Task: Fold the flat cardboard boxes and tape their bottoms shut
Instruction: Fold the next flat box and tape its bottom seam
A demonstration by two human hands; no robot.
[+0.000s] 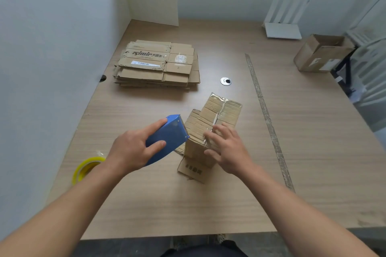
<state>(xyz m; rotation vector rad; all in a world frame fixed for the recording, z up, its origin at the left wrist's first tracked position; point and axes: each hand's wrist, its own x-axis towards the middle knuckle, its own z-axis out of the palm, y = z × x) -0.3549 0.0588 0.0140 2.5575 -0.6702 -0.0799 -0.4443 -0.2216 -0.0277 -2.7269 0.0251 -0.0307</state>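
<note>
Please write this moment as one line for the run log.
left hand: holds blue tape dispenser | right hand: presses tape on folded box | flat stack: waiting

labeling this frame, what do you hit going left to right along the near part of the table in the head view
yellow tape roll → left hand → blue tape dispenser → cardboard box → right hand → tape strip on the table
</note>
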